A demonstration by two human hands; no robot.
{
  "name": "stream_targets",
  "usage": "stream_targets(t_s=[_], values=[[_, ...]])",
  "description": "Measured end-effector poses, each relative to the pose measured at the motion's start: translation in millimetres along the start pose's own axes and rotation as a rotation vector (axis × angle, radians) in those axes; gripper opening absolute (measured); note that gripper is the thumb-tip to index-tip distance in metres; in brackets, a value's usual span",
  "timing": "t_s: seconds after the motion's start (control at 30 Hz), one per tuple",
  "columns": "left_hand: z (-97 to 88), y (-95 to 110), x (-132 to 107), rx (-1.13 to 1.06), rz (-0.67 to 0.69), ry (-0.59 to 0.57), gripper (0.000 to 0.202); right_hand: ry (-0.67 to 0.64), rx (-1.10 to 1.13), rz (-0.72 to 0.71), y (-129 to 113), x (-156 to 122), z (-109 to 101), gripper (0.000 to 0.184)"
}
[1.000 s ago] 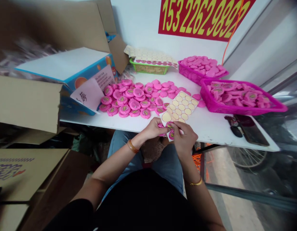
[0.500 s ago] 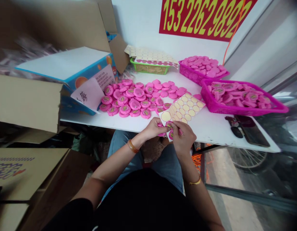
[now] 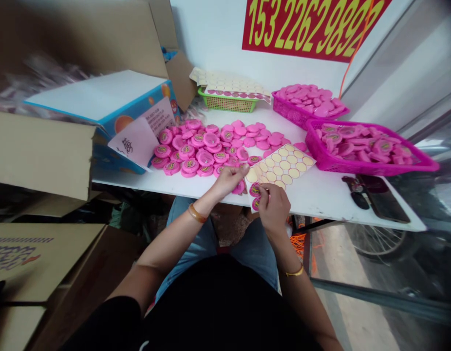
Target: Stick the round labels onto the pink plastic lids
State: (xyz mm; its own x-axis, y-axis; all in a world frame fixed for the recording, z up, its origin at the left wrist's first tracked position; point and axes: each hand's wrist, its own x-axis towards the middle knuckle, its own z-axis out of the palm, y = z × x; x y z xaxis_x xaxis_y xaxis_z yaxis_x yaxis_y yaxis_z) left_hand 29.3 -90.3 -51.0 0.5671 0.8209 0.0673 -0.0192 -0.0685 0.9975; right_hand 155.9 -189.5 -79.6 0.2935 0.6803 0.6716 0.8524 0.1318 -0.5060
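Note:
My left hand (image 3: 228,180) is at the table's front edge, its fingers curled over a round pink plastic case (image 3: 239,188). The thumb reaches out to the left edge of a sticker sheet (image 3: 286,163), which shows rows of cream circles. On the near corner of that sheet are pink round stickers (image 3: 254,189) with yellow lettering. My right hand (image 3: 274,204) pinches this corner beside the stickers; whether a sticker is lifted there cannot be made out. Beyond the hands lies a heap of pink cases (image 3: 204,157), several with the lettered label on top.
Two magenta baskets (image 3: 371,170) of pink pieces stand at the right and back right. A green basket (image 3: 229,104) with more sheets is at the back. A phone (image 3: 384,197) and keys (image 3: 359,195) lie at the right. Cardboard boxes (image 3: 43,156) crowd the left.
My left hand has moved away from my right, up and left, carrying the pink case. Its thumb now reaches the sheet. The right hand has shifted slightly left, and the sheet has turned a little.

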Motion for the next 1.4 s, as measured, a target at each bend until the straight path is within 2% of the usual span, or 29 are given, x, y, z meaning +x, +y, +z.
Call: stream_targets(t_s=[0.1, 0.17, 0.27, 0.33, 0.37, 0.43, 0.5, 0.53, 0.57, 0.67, 0.73, 0.87, 1.03, 1.17, 1.23, 1.33, 1.4], values=[[-16.6, 7, 14, 0.132, 0.042, 0.047, 0.035, -0.110, 0.029, 0.078, 0, -3, 4, 0.020], [-28.2, 9, 20, 0.269, 0.054, 0.037, 0.026, -0.133, 0.134, 0.173, -2, -3, 6, 0.018], [-44.0, 8, 23, 0.549, 0.023, -0.028, 0.027, -0.083, 0.487, 0.427, -6, 4, 6, 0.019], [-51.6, 9, 22, 0.707, 0.033, 0.001, 0.025, -0.066, 0.805, 0.656, -7, 12, 6, 0.022], [-54.3, 10, 20, 0.742, 0.062, 0.062, 0.022, -0.079, 0.948, 0.765, -8, 17, 5, 0.024], [-57.7, 14, 16, 0.677, 0.142, 0.277, 0.026, -0.127, 1.148, 0.935, -8, 27, 3, 0.027], [-59.9, 19, 10, 0.403, 0.175, 0.498, 0.037, -0.165, 1.235, 1.018, -9, 36, 2, 0.029], [-61.2, 23, 8, 0.196, 0.129, 0.542, 0.036, -0.175, 1.257, 1.033, -10, 39, 2, 0.029], [-62.9, 26, 5, -0.034, 0.037, 0.526, 0.030, -0.183, 1.272, 1.037, -11, 42, 1, 0.028], [-70.2, 31, -5, -0.620, -0.282, 0.291, 0.013, -0.198, 1.302, 1.036, -15, 48, 1, 0.024], [-75.2, 31, -11, -0.788, -0.338, 0.226, 0.015, -0.212, 1.316, 1.039, -17, 51, 0, 0.022], [-78.4, 26, -19, -0.816, -0.240, 0.248, 0.015, -0.243, 1.335, 1.044, -19, 57, -2, 0.021], [-66.9, 16, -14, -0.772, -0.360, 0.302, 0.042, -0.262, 1.340, 1.024, -21, 60, -7, 0.022], [-54.5, 7, -7, -0.747, -0.357, 0.345, 0.027, -0.265, 1.345, 1.004, -24, 61, -9, 0.020], [-50.7, 6, -5, -0.793, -0.314, 0.290, 0.028, -0.264, 1.340, 0.999, -25, 62, -9, 0.022], [-47.6, 9, -3, -0.935, -0.288, 0.132, 0.038, -0.239, 1.323, 0.982, -23, 61, -7, 0.025], [-45.6, 13, -4, -0.988, -0.287, 0.051, 0.037, -0.212, 1.315, 0.972, -21, 60, -6, 0.027]])
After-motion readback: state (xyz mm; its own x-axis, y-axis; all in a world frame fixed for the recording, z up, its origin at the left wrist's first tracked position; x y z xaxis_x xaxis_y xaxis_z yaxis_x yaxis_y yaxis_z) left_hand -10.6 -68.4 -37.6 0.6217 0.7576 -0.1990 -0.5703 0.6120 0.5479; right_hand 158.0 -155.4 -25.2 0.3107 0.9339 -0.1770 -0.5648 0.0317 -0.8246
